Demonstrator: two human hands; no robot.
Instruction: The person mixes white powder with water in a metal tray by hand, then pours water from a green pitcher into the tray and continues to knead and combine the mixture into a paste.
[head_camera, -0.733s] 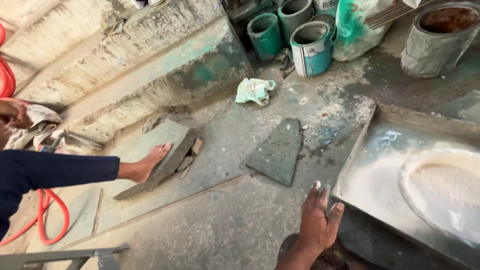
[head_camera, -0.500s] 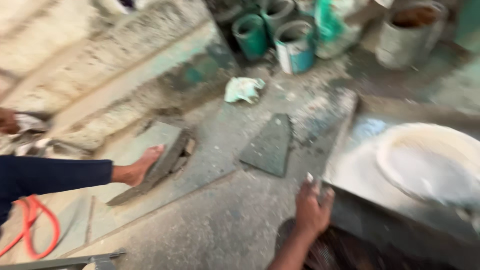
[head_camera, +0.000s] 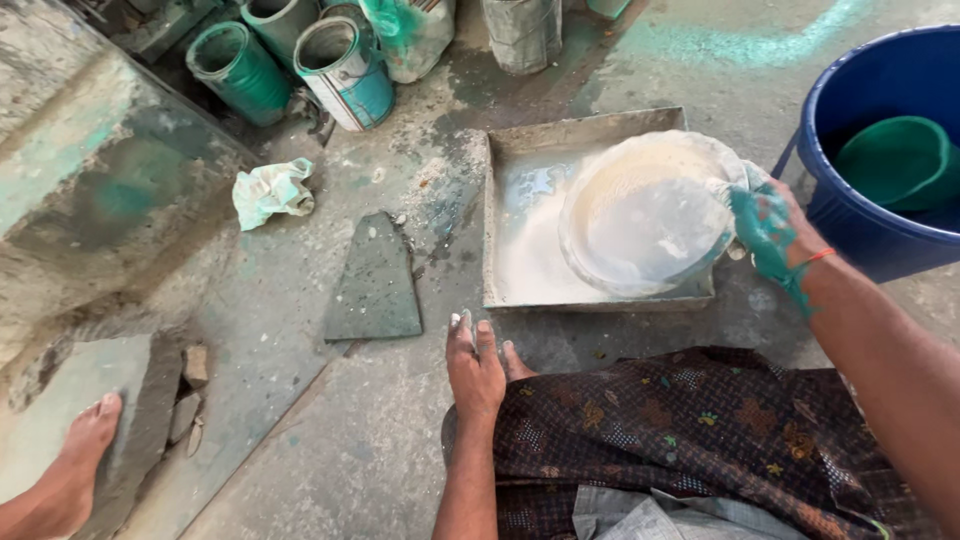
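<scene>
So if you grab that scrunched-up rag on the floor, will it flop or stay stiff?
The crumpled rag probably flops: its soft folds look like thin cloth. It likely feels light, lying loose on the dusty floor. It shouldn't roll away.

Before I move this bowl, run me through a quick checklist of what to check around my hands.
1. Grip on the round white bowl: right hand holds its right rim, fingers over the edge. Ok.
2. Bowl's seat: it lies in the square metal tray, tilted, overhanging the tray's near right side. Not ok.
3. Left hand: flat on the floor, holding nothing. Ok.
4. Right-hand surface: coated in green paint, so the hold may be slippery. Cannot tell.
5. Blue bucket close to the right hand, a green bowl inside. Not ok for a wide swing.
</scene>
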